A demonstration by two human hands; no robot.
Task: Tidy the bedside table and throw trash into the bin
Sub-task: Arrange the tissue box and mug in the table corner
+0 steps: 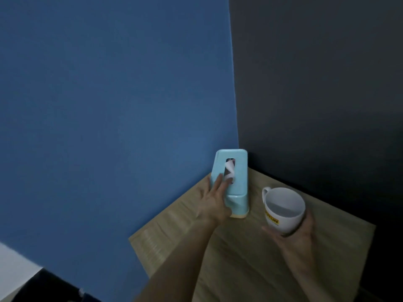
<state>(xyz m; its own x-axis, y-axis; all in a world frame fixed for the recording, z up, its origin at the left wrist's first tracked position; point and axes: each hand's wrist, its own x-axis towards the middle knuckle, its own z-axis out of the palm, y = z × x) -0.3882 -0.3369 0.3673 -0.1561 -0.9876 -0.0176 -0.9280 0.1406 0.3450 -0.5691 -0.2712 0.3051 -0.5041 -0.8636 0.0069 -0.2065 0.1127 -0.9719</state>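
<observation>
The fingers (218, 182) of my left hand (214, 201) lie straight and slightly spread, flat on the smooth top of a pale blue tissue box (241, 177), pressing rather than gripping. Just beside their tips, a crumpled white tissue (229, 171) pokes out of the narrow slot. The box is a rounded-cornered plastic block with a thin pale strip along its base, and it stretches away from those fingers toward the corner of the room.

The fingers (308, 221) of my right hand (298, 238) curl round the lower body of a glossy white mug (285, 205), thumb on one side and the others on the far side, cupping it from below. The mug is wide and round, its loop handle turned away from my palm toward the tissue box, and a yellow label with dark letters sits just above my thumb; the print is too blurred to read. I cannot tell whether its base touches anything.

Under both hands runs the tabletop (239, 258), light wood with a fine straight grain. Past the left fingers rises a matt blue wall (109, 105); past the right, a flat dark wall (316, 83).
</observation>
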